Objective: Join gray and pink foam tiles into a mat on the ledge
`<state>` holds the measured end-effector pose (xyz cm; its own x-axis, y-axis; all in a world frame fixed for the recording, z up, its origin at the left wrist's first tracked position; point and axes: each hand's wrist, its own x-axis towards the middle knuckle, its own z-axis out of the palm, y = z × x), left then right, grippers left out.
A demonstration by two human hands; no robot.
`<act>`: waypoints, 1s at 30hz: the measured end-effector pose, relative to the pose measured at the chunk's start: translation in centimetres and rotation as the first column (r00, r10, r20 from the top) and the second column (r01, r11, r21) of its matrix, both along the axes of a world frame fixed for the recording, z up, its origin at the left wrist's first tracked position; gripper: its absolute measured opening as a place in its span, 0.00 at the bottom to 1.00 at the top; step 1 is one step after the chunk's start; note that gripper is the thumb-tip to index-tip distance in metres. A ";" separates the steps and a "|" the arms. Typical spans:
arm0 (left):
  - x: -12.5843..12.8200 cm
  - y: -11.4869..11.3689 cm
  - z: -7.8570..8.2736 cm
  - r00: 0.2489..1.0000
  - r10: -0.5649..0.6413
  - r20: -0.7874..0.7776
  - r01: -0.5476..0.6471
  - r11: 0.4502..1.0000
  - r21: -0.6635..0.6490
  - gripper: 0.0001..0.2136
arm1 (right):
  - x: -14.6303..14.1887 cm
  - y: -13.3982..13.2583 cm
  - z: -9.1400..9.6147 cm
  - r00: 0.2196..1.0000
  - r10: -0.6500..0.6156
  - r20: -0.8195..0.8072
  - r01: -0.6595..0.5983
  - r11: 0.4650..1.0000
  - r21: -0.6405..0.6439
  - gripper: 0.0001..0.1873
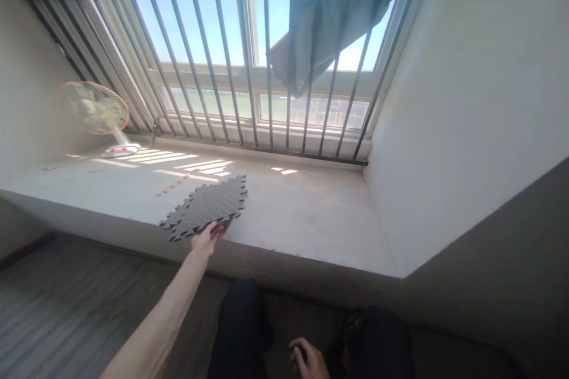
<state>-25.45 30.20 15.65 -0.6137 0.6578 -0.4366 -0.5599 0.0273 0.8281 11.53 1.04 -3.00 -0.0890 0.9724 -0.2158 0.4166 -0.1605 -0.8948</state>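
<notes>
Head view: left hand [207, 239] is gripping the foam mat [205, 206] edge on the ledge [311, 219], right hand [309, 360] is resting loose, unused.

The left arm is stretched forward and up, bare to the elbow, with the wrist straight. The left hand [207, 238] is held palm down, its fingers closed on something at the fingertips. The right hand [310, 360] is kept low between the knees, fingers loosely curled, nothing gripped.
</notes>
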 end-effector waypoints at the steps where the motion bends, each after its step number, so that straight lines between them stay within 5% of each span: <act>1: 1.7 -0.7 0.0 1.000 -0.030 0.010 0.030 0.999 0.032 0.09 | 0.2 1.1 0.8 0.999 -0.022 -0.044 0.023 1.000 0.011 0.25; 6: 12.0 -4.7 -1.3 0.978 -0.206 0.002 0.202 0.960 0.196 0.06 | 1.4 7.2 7.8 0.949 -0.183 -0.257 0.216 0.970 0.109 0.29; 10: 20.8 -8.1 -3.2 0.933 -0.348 -0.096 0.360 0.913 0.191 0.08 | 2.1 11.5 12.6 0.879 -0.233 -0.416 0.307 0.944 0.119 0.31; 13: 26.4 -10.3 -5.0 0.863 -0.463 -0.200 0.489 0.866 0.103 0.12 | 3.0 13.8 14.0 0.783 -0.324 -0.531 0.411 0.910 0.049 0.39; 17: 32.0 -11.9 -6.2 0.794 -0.569 -0.215 0.588 0.809 0.027 0.24 | 5.9 15.5 13.7 0.664 -0.517 -0.541 0.612 0.791 -0.004 0.40; 21: 35.2 -11.8 -5.5 0.705 -0.695 -0.143 0.705 0.708 0.034 0.28 | 10.0 16.2 13.0 0.560 -0.616 -0.553 0.729 0.684 -0.025 0.37; 25: 35.3 -11.6 -5.9 0.550 -0.835 0.002 0.835 0.550 -0.008 0.22 | 15.0 16.8 12.0 0.453 -0.675 -0.583 0.800 0.596 -0.069 0.36; 27: 34.2 -11.6 -7.1 0.578 -0.814 -0.056 0.808 0.580 -0.103 0.22 | 17.6 17.0 11.3 0.404 -0.714 -0.572 0.831 0.548 -0.097 0.36; 30: 32.3 -11.4 -9.1 0.605 -0.685 -0.407 0.671 0.713 -0.202 0.24 | 20.9 17.0 10.0 0.369 -0.747 -0.553 0.851 0.511 -0.122 0.34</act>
